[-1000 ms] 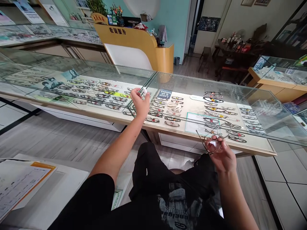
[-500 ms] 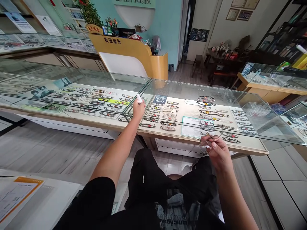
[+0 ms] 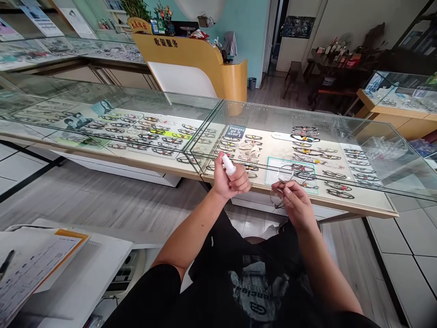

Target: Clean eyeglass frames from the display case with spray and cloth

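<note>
My left hand [image 3: 231,178] is wrapped round a small white bottle [image 3: 228,164], whose capped top tilts up and to the left above my fist. To its right, my right hand [image 3: 297,202] pinches a pair of thin-framed eyeglasses [image 3: 277,197] by the frame. One round lens sits above my fingertips and the other hangs to their left. Both hands are over the near edge of the glass display case [image 3: 389,210], a short gap between bottle and glasses.
Rows of spectacles [image 3: 307,151] lie inside the case, with a blue sign [image 3: 235,132] among them. A yellow counter [image 3: 191,54] stands behind. At lower left are papers [image 3: 41,269] on a white surface. A stool [image 3: 292,78] stands farther back.
My left hand has come back from the case top and moved right with the bottle, toward the glasses. My right hand has shifted slightly left, still holding the glasses. The view has tilted down.
</note>
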Available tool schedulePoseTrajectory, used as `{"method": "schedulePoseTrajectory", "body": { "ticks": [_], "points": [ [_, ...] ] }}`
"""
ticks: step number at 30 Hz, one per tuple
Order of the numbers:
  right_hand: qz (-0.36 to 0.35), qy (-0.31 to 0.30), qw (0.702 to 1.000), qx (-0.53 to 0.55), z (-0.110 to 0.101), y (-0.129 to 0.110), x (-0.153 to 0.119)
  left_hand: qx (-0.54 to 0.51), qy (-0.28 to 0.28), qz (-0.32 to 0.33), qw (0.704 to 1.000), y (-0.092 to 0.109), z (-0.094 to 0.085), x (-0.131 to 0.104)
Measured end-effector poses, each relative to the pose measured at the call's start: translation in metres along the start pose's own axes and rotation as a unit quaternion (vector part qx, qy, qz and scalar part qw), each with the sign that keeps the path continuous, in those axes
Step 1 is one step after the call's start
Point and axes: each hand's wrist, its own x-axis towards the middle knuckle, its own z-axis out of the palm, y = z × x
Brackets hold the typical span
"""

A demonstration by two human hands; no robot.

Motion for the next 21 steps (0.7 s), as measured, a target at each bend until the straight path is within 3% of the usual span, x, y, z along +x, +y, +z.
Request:
{"method": "schedulePoseTrajectory", "body": {
  "ticks": [4,8,11,16,21],
  "points": [
    [0.037,-0.004,0.999,-0.014,0.005,0.006,-0.005,0.136,-0.009,-0.002,0.991,-0.026,-0.005,0.004],
    [0.08,-0.005,0.997,-0.015,0.008,0.013,-0.01,0.346,0.052,0.011,0.937,-0.042,-0.007,0.008],
    [0.091,-0.011,0.996,-0.005,0.01,0.015,-0.013,0.432,0.063,0.011,0.9,-0.048,-0.006,0.01],
    [0.092,-0.024,0.995,0.01,0.015,0.013,-0.017,0.468,0.033,0.008,0.883,-0.052,-0.006,0.014],
    [0.092,-0.029,0.995,0.021,0.013,0.014,-0.018,0.443,0.024,0.0,0.896,-0.052,-0.004,0.014]
  ]
}}
